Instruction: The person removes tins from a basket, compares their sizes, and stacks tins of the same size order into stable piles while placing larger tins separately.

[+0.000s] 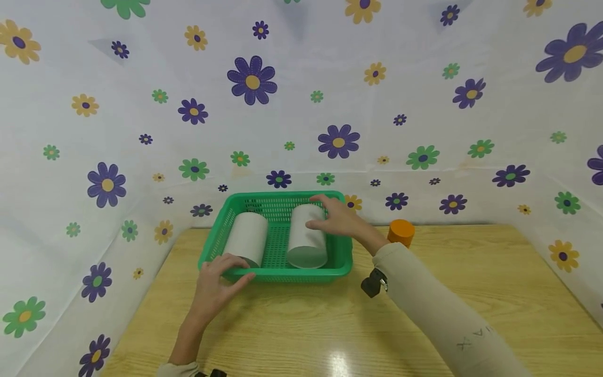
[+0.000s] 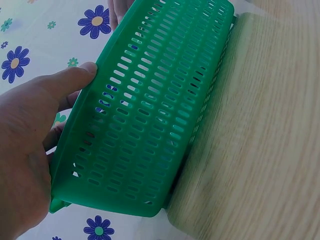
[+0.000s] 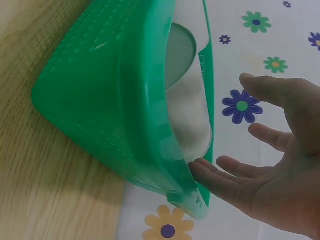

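Note:
A green plastic basket (image 1: 301,272) with slotted walls stands on the wooden table. Two white cylinders lie on their sides in it: a left cylinder (image 1: 248,233) and a right cylinder (image 1: 307,235) with a smooth, flat near end. My left hand (image 1: 215,285) grips the basket's front left rim; in the left wrist view the thumb (image 2: 80,77) meets the rim and the fingers are partly hidden behind it. Over the right cylinder is my right hand (image 1: 335,217), its fingers spread and holding nothing. Its fingers (image 3: 220,182) come near the basket rim in the right wrist view.
To the right of the basket an orange cylindrical object (image 1: 401,231) stands on the table (image 1: 461,283), partly behind the right forearm. White cloth (image 1: 292,115) with printed flowers hangs behind the table and along both sides.

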`<state>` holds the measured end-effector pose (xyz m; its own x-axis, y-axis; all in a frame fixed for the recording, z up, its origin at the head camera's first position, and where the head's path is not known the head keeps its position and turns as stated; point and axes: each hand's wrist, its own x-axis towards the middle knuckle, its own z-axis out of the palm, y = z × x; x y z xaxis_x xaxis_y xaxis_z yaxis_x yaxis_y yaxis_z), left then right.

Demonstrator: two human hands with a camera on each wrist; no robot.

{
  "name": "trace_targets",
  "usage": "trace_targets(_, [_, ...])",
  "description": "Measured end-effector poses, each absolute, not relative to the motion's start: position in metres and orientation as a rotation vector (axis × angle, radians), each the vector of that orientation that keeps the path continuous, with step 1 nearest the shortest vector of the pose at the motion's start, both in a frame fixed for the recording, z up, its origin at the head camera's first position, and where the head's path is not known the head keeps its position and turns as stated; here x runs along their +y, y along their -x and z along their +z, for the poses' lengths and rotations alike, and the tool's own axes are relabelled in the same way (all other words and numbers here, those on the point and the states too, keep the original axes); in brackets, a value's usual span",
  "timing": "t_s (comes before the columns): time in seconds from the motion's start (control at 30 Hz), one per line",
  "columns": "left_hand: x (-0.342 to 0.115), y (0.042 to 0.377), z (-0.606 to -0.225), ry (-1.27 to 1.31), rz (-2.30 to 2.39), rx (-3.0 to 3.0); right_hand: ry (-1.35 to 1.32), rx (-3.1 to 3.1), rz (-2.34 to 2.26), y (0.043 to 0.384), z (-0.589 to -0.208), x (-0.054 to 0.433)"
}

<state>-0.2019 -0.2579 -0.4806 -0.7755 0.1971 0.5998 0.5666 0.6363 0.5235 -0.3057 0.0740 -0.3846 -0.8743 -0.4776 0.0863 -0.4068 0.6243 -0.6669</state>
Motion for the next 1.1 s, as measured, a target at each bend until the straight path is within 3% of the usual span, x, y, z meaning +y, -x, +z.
trace_targets(0.67, [-0.255, 0.202, -0.478, 0.581, -0.943, -2.369, 0.399, 2.67, -0.983, 0.33, -0.398, 0.05])
trace_targets(1.1, [-0.257, 0.202, -0.479, 0.579, -0.964, -2.367, 0.304, 2.545, -1.087, 0.326, -0.403, 0.033])
